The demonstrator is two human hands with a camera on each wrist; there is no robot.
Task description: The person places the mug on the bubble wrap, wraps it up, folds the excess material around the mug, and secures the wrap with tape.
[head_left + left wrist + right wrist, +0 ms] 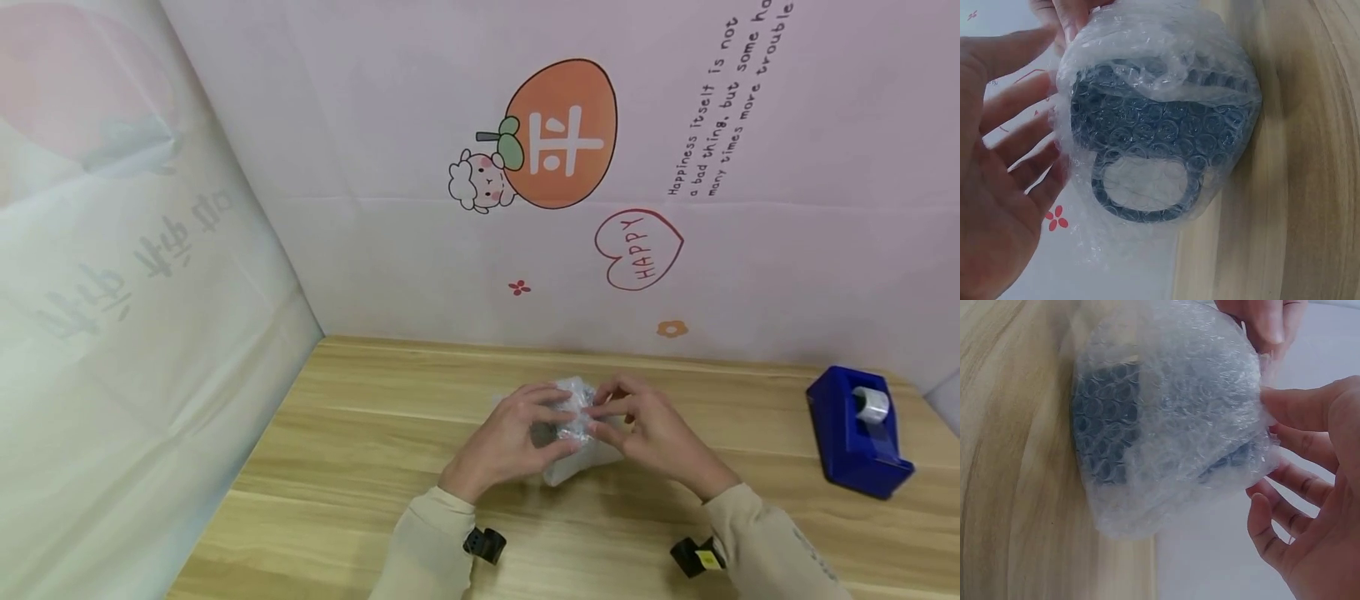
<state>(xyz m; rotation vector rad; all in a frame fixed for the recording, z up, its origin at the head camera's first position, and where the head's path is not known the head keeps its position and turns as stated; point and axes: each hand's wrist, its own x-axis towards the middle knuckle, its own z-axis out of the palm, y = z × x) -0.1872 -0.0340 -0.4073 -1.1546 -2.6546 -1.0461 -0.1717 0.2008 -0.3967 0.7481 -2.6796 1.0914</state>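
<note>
Bubble wrap (1179, 419) enclosed a dark mug (1166, 128) left of the tape dispenser (855, 442); left hand (510, 437) and right hand (654, 429) pinched the wrap's top. Closing it seemed underway; the next move called for steady folds.

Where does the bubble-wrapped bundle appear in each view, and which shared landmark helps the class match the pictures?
Head: the bubble-wrapped bundle is below and right of centre, between the left hand and right hand.
Left wrist: upper middle, with a dark loop showing through.
Right wrist: upper middle, beside the right hand.
Landmark: the wooden tabletop, low in head, at right in left wrist, at left in right wrist.
</note>
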